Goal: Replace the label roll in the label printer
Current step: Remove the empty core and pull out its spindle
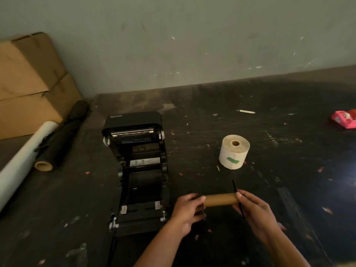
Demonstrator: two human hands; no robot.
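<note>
The black label printer (137,170) sits on the dark table with its lid swung open and its roll bay bare. Right of it I hold a brown cardboard core (220,199) level above the table, mounted between two thin black spindle flanges. My left hand (187,211) grips the left flange end and my right hand (254,208) grips the right flange end. A full white label roll (234,152) with a green tape strip stands on end farther back, apart from both hands.
Cardboard boxes (28,83) stand at the back left, with a white film roll (25,157) and a black bundle (61,135) lying beside them. A pink tape dispenser (344,119) sits at the far right edge. A white pen (246,111) lies near the back.
</note>
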